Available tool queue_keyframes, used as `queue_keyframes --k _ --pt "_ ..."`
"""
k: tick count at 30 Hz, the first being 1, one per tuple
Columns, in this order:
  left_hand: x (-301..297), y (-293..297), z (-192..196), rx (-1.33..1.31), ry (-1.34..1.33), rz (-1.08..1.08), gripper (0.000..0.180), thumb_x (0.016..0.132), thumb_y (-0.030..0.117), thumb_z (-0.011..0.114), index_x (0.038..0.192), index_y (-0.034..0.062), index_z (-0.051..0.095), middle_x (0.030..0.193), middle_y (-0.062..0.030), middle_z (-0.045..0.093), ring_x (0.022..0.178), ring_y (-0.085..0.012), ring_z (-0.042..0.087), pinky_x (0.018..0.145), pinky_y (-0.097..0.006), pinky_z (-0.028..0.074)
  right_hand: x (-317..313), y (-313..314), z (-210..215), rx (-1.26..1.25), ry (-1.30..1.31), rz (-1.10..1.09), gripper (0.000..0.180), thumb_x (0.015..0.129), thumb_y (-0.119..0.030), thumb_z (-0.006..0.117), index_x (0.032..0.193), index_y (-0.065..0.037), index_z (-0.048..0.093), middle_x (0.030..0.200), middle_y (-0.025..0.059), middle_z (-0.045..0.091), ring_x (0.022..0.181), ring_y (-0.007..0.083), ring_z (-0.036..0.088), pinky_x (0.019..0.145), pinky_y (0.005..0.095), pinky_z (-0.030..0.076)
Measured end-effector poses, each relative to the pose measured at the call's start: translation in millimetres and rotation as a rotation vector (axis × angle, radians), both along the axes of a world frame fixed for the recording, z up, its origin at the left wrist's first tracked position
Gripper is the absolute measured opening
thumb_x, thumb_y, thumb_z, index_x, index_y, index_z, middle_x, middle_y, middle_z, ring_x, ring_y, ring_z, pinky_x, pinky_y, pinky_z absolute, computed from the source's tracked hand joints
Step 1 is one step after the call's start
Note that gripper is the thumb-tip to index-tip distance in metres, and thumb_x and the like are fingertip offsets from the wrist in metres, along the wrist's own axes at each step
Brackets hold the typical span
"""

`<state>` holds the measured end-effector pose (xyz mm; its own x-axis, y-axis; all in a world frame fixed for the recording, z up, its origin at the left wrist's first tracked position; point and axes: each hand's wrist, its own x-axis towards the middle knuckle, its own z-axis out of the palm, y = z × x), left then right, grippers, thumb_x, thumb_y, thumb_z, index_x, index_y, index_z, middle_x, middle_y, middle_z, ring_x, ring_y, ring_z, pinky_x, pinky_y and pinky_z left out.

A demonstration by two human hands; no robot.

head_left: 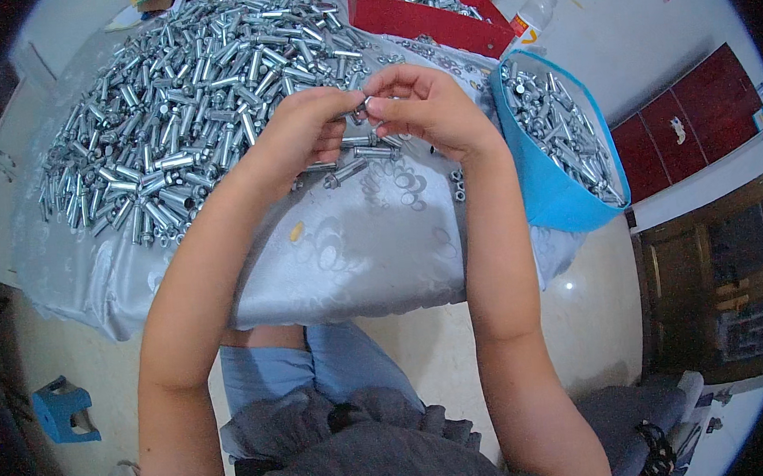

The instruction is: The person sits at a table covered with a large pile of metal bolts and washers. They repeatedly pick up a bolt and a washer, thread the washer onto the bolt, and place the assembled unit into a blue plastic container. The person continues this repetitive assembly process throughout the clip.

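Observation:
My left hand and my right hand meet above the table, thumbs and forefingers pinched together. Between the fingertips is a small metal part, mostly covered, so its exact shape is hard to make out. A large heap of silvery sleeve anchor bolts spreads to the left of and beyond my left hand. Just under the hands lie a few loose anchor bolts. Several small nuts sit in a short row beside my right wrist.
A shiny pale tablecloth covers the table. On the right stands a blue box filled with metal bolts; a red box at the back holds more. A clear plastic bottle is behind them. On the floor at left is a blue stool.

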<state>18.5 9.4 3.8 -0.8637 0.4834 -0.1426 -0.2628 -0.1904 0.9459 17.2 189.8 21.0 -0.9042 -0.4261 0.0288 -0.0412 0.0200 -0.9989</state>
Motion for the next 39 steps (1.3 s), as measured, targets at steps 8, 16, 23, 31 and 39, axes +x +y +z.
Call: queue_keyframes --k 8,16,23,31,39 --pt "3 0 3 -0.051 -0.022 0.0 0.022 0.082 0.027 0.049 0.069 0.0091 0.049 0.048 0.0065 0.031 0.039 -0.0047 0.025 0.038 -0.021 0.023 3 -1 -2 -0.054 -0.151 0.149 0.021 0.074 -0.013 0.066 0.091 -0.003 0.057 0.077 0.0028 0.06 0.067 0.0092 0.057 0.054 0.0203 0.046" --pt "5 5 -4 -0.22 0.257 0.043 0.034 0.087 0.036 0.043 0.078 0.0043 0.053 0.048 0.0024 0.04 0.037 -0.0058 0.034 0.035 -0.022 0.026 3 6 -2 0.002 -0.176 0.21 0.021 0.073 -0.013 0.066 0.089 -0.003 0.058 0.073 0.0009 0.058 0.059 0.0055 0.049 0.046 0.0173 0.036" --pt "9 6 -3 -0.097 0.236 -0.018 0.028 0.087 0.037 0.045 0.083 0.01 0.05 0.05 0.0061 0.036 0.039 -0.0035 0.031 0.036 -0.019 0.022 4 4 -3 -0.064 -0.163 0.246 0.023 0.072 -0.011 0.067 0.09 -0.005 0.056 0.071 -0.0009 0.055 0.057 0.0048 0.048 0.046 0.0171 0.037" --pt "-6 -1 -1 0.192 -0.064 -0.023 0.026 0.087 0.036 0.048 0.075 0.0125 0.044 0.051 0.009 0.025 0.041 -0.0032 0.022 0.037 -0.02 0.019 3 -19 -3 -0.093 0.157 -0.071 0.024 0.074 -0.011 0.065 0.096 -0.004 0.059 0.075 0.0002 0.057 0.058 0.0052 0.048 0.049 0.0182 0.039" --pt "-15 -6 -11 0.139 -0.086 0.115 0.028 0.086 0.035 0.049 0.072 0.0123 0.043 0.052 0.0076 0.026 0.042 -0.0043 0.022 0.037 -0.021 0.018 3 -25 -16 0.179 0.562 -0.243 0.022 0.075 -0.012 0.065 0.094 -0.003 0.064 0.084 0.0049 0.062 0.067 0.0086 0.054 0.061 0.02 0.044"
